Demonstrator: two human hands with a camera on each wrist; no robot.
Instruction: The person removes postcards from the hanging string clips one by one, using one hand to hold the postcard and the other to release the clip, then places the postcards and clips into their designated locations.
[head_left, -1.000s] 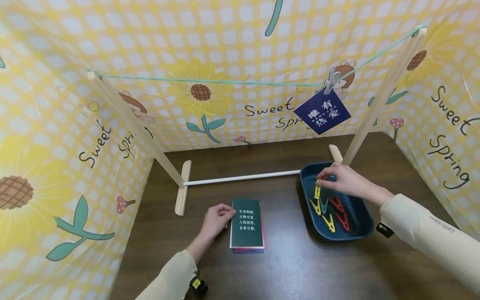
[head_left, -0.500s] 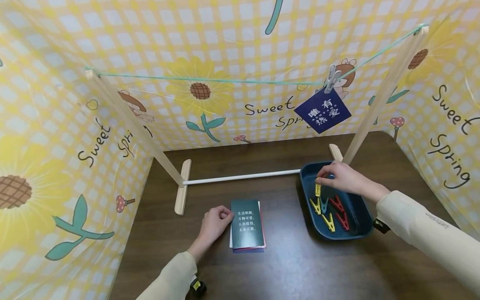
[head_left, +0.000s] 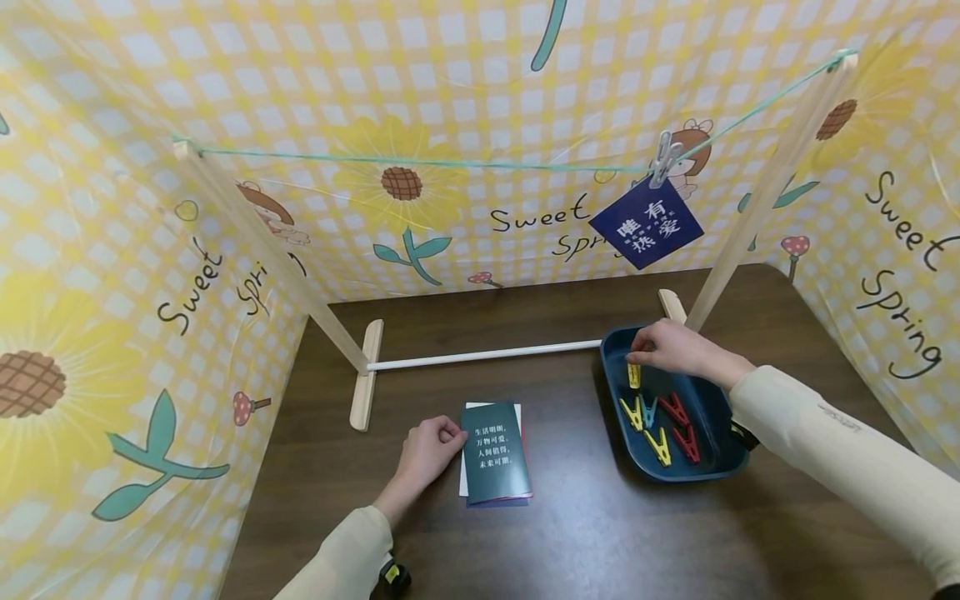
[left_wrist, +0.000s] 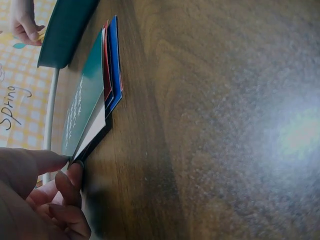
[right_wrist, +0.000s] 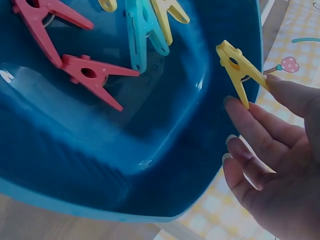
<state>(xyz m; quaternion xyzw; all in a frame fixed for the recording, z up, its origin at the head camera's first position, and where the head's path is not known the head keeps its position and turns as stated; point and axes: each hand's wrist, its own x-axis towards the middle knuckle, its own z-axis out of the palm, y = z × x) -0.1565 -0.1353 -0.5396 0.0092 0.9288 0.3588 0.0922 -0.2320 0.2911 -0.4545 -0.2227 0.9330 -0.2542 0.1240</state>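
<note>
My left hand [head_left: 427,454] pinches the left edge of a dark green card [head_left: 497,454] with white lettering. In the left wrist view that green card [left_wrist: 90,95] is lifted at the pinched edge, above a stack with white, red and blue cards [left_wrist: 116,60]. Over the blue basin [head_left: 637,462], my right hand [head_left: 678,348] holds a yellow clothespin [head_left: 633,375] between thumb and fingers. The right wrist view shows the yellow clothespin [right_wrist: 235,67] held by its handle ends. Red clothespins [right_wrist: 95,77], a teal clothespin [right_wrist: 142,35] and yellow ones lie in the basin.
A green string [head_left: 420,161] runs between two wooden posts [head_left: 277,262]. A grey clothespin [head_left: 663,158] holds a navy card [head_left: 647,223] on it. A white rod [head_left: 480,356] joins the posts' feet. Yellow checked cloth surrounds the brown table [head_left: 570,533].
The green card has turned a little and slid slightly down on the stack, exposing a white card above it. My right hand has shifted slightly left and up with the yellow clothespin.
</note>
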